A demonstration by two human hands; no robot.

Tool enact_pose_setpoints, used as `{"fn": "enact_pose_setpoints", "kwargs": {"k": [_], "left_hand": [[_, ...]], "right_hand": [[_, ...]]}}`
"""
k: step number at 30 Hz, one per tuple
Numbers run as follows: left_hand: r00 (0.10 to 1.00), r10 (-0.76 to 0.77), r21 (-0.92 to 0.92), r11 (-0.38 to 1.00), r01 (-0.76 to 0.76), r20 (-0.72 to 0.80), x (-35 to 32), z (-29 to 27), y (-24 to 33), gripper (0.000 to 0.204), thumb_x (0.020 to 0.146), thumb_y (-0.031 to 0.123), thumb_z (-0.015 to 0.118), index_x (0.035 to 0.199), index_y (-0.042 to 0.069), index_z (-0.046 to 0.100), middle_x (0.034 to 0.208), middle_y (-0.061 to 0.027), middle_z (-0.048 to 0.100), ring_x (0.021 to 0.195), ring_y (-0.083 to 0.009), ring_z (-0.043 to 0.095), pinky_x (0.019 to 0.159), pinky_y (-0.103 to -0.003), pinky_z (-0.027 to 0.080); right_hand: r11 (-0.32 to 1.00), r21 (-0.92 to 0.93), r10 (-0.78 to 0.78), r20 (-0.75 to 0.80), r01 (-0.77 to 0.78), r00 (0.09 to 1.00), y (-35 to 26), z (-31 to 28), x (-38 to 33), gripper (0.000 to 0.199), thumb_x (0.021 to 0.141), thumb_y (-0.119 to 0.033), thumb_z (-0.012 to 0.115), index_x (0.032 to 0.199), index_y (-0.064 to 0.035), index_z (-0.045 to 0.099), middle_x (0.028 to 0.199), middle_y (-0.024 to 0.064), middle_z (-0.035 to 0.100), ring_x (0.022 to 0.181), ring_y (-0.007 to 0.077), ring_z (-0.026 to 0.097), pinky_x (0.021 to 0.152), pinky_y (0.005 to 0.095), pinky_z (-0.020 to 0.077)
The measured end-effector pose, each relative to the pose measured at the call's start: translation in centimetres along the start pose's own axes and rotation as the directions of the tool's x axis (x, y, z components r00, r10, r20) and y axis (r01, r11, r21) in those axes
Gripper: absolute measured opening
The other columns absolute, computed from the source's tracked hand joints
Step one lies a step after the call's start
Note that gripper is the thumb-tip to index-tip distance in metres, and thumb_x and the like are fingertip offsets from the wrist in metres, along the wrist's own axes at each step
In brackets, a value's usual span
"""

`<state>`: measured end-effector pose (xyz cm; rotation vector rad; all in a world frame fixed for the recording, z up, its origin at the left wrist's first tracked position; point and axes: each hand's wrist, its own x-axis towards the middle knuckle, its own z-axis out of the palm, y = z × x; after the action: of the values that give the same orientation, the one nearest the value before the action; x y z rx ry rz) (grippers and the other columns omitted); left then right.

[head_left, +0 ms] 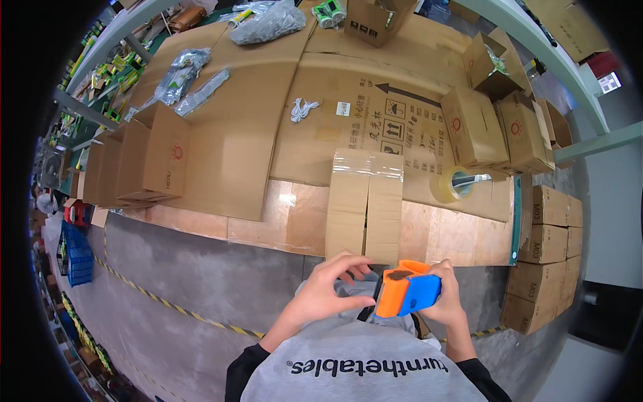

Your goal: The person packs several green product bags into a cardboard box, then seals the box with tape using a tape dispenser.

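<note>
**Head view: tape dispenser in hand at the packing bench, with item count**

Step in hand, as judged: the carton on the near edge looks freshly sealed, and the person is attending to the tape dispenser [407, 292] rather than the carton. The next move probably calls for freeing the tape's loose end at the dispenser's mouth, which needs a fingertip pinch and a steady grip from the other hand.

- Right hand [447, 295]: one. Fingers wrapped shut around the blue body of the orange-and-blue dispenser, held near the chest, just short of the bench edge.
- Left hand [328, 288]: one. Fingers curled toward the dispenser's orange end, tips drawn together; whether they actually pinch tape cannot be told.
- Sealed carton [366, 204]: one, at the near edge of the bench, clear tape along its top seam.
- Loose roll of clear tape [450, 184]: one, lying right of the carton.
- Small cartons, far right [474, 127]: about four (one stands open, others overlap, so the count is approximate).
- Folded cartons stacked on edge [151, 161]: one bundle at the left; sheets not countable.
- Small white cord [303, 108]: one, mid-bench.
- Clear bags of parts [266, 23]: at least three, far left.
- Stacked cartons on the floor [546, 258]: several, at the right.
- Flattened cardboard sheet [228, 120] covering the bench: several overlapping pieces.
</note>
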<state>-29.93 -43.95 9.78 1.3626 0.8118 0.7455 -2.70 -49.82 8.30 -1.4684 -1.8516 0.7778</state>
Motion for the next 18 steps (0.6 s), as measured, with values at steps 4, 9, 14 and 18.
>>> {"fn": "enact_pose_setpoints", "kwargs": {"k": [4,9,14,18], "left_hand": [[0.999,-0.029,-0.140,0.990,0.032,0.018,-0.7,1.2,-0.2,0.052,0.072,0.008,0.080,0.120,0.003,0.059,0.101,-0.0073,0.062,0.091,-0.0148,0.060,0.076,-0.027,0.051],[0.992,-0.099,-0.373,0.920,0.120,0.075,-0.9,1.8,-1.3,0.042,0.077,0.000,0.075,0.116,0.000,0.060,0.101,-0.0065,0.062,0.091,-0.0124,0.060,0.077,-0.028,0.053],[0.983,-0.168,-0.380,0.907,0.182,0.071,-0.8,2.3,-1.3,0.037,0.081,-0.001,0.070,0.116,0.000,0.059,0.101,-0.0055,0.061,0.092,-0.0112,0.059,0.079,-0.027,0.052],[0.973,-0.226,-0.406,0.885,0.228,0.054,-0.9,2.5,-1.5,0.034,0.087,0.000,0.064,0.120,0.000,0.056,0.099,-0.0037,0.061,0.091,-0.0091,0.058,0.080,-0.026,0.051]], "right_hand": [[0.987,-0.091,-0.132,-0.018,0.130,0.991,-1.1,-0.7,0.1,0.054,0.054,-0.012,0.084,0.097,-0.0098,0.051,0.086,0.0053,0.055,0.077,0.0242,0.049,0.069,0.0351,0.0419],[0.986,-0.091,-0.145,-0.045,0.141,0.988,0.0,-0.9,-0.7,0.053,0.054,-0.013,0.085,0.095,-0.0099,0.052,0.085,0.0050,0.055,0.076,0.0251,0.050,0.069,0.0354,0.0411],[0.986,-0.084,-0.145,-0.041,0.141,0.989,0.5,-1.1,-1.0,0.053,0.053,-0.014,0.086,0.095,-0.0101,0.053,0.085,0.0048,0.055,0.076,0.0248,0.050,0.069,0.0352,0.0401],[0.991,-0.064,-0.124,-0.047,0.121,0.991,0.7,-1.1,-1.1,0.052,0.053,-0.016,0.087,0.094,-0.0107,0.054,0.085,0.0045,0.055,0.076,0.0243,0.050,0.069,0.0351,0.0395]]}}
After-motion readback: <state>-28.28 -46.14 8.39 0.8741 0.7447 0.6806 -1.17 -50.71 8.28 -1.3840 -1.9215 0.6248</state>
